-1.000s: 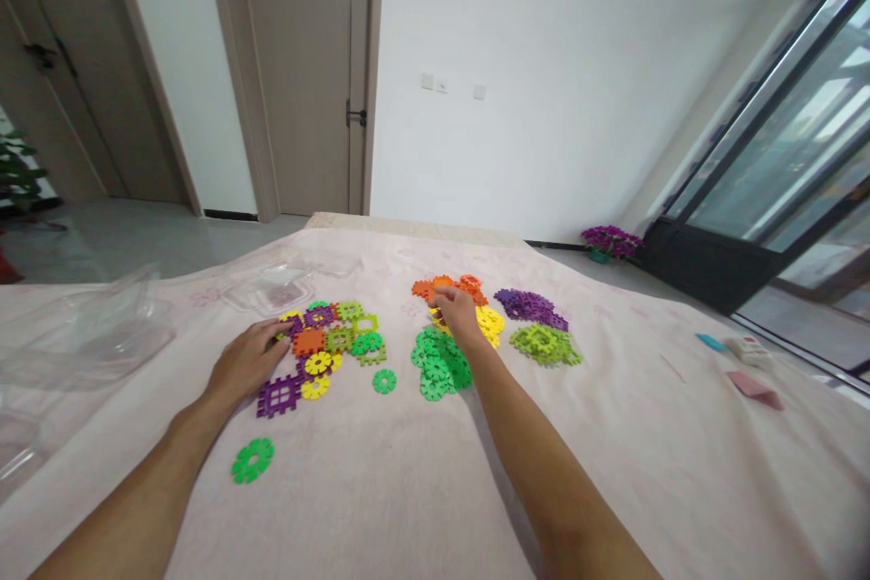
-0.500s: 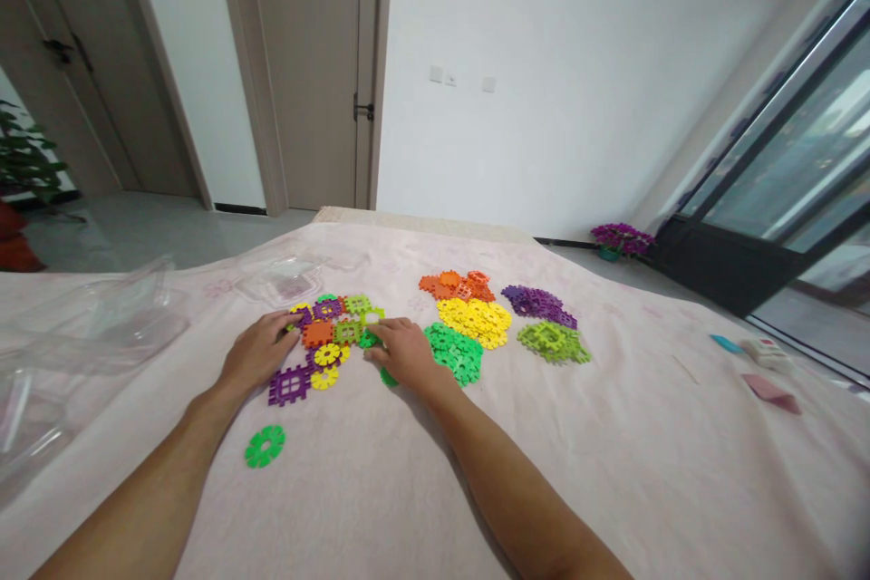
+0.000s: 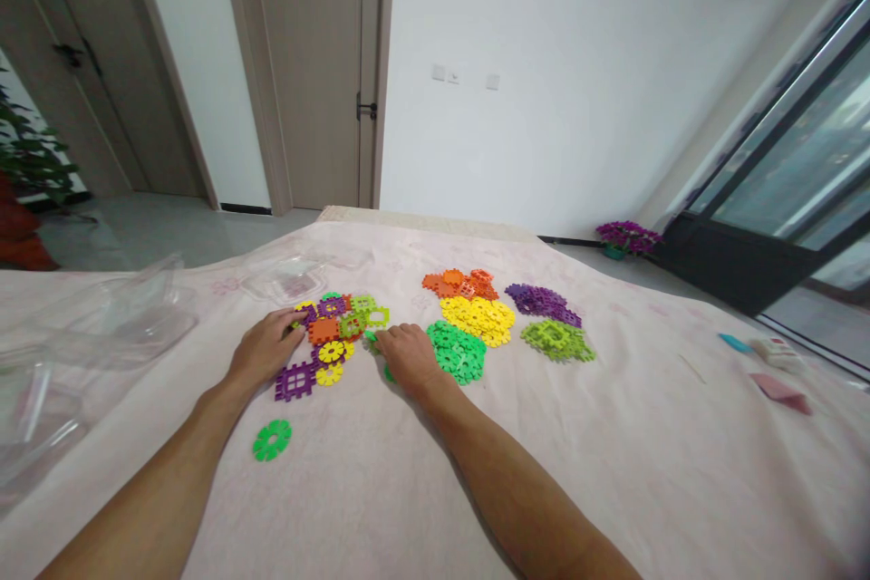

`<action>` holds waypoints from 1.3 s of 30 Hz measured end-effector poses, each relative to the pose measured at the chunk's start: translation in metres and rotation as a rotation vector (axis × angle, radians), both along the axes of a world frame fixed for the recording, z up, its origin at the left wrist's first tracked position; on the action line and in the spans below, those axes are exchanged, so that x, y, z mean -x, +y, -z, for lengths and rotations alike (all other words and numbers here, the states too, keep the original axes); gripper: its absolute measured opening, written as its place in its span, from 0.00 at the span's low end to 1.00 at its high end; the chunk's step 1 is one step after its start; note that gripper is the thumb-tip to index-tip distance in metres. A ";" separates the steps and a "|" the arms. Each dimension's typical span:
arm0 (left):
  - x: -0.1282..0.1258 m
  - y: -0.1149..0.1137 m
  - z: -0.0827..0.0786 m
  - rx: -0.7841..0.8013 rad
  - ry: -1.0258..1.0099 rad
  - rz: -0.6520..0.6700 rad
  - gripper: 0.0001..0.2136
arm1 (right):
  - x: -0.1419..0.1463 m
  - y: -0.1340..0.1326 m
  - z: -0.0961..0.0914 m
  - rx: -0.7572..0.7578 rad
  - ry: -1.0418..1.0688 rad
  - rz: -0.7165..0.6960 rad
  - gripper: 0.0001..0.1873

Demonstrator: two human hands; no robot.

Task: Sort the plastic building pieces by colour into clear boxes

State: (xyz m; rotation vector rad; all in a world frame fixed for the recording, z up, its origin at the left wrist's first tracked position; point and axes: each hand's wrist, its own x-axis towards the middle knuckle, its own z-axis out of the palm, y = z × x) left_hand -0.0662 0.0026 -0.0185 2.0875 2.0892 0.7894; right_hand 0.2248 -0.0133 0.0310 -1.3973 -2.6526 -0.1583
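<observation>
A mixed pile of flat plastic interlocking pieces lies between my hands: an orange square [image 3: 324, 331], lime pieces [image 3: 363, 303], a purple window-shaped piece [image 3: 296, 381] and yellow flower discs [image 3: 331, 352]. My left hand [image 3: 267, 347] rests at the pile's left edge, fingers slightly bent and apart, fingertips touching the purple and yellow pieces there. At the right edge, my right hand [image 3: 408, 355] has its fingers closed on a green flower disc [image 3: 371, 338], mostly hidden by the fingertips. Another bit of green shows below this hand. A single green disc [image 3: 272, 440] lies nearer me.
Sorted heaps lie to the right: orange [image 3: 462, 283], yellow [image 3: 479, 320], green [image 3: 459, 352], purple [image 3: 544, 304] and lime [image 3: 558, 340]. Clear plastic containers [image 3: 136, 317] stand at left. A pink cloth [image 3: 780, 391] and a small white box [image 3: 776, 352] lie far right.
My right hand's fingers have drawn closer together around the green disc, which has come away from the lime pieces. More orange shows beside the lime square. My left hand stays at the pile's edge.
</observation>
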 end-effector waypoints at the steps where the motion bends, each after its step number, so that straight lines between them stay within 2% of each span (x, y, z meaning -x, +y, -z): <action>1: 0.000 0.000 0.000 0.001 0.000 -0.001 0.23 | -0.001 0.000 -0.002 0.007 0.018 0.026 0.15; 7: 0.001 -0.001 0.000 0.001 -0.009 0.012 0.23 | -0.021 0.007 -0.029 0.098 0.248 0.230 0.17; 11: 0.000 -0.002 -0.002 0.002 -0.017 0.017 0.23 | -0.054 0.017 -0.050 0.121 0.356 0.263 0.17; 13: 0.000 -0.002 -0.002 0.001 -0.012 0.014 0.23 | -0.072 0.020 -0.059 0.168 0.302 0.270 0.17; 15: 0.001 -0.001 -0.001 0.006 -0.002 0.014 0.23 | -0.087 0.020 -0.066 0.200 0.185 0.337 0.16; 17: 0.002 0.000 0.001 0.006 0.008 0.017 0.23 | -0.096 0.019 -0.071 0.177 0.086 0.444 0.17; 19: 0.002 0.001 0.002 0.004 0.010 0.019 0.23 | -0.098 0.017 -0.074 0.142 0.071 0.479 0.17; 23: 0.002 0.000 0.001 0.014 -0.002 0.021 0.24 | -0.081 0.010 -0.072 0.200 0.134 0.296 0.12; 28: 0.000 -0.002 -0.002 0.024 0.003 0.018 0.24 | -0.043 -0.007 -0.055 0.306 0.074 0.132 0.13; 31: 0.000 -0.002 -0.002 0.021 0.000 0.006 0.24 | -0.029 -0.015 -0.047 0.307 0.006 0.102 0.17; 35: 0.001 -0.001 -0.001 0.024 -0.009 0.007 0.24 | -0.023 -0.018 -0.043 0.311 0.010 0.080 0.20; 39: 0.002 0.001 0.001 0.006 -0.017 0.017 0.24 | -0.027 -0.017 -0.048 0.321 0.044 0.064 0.15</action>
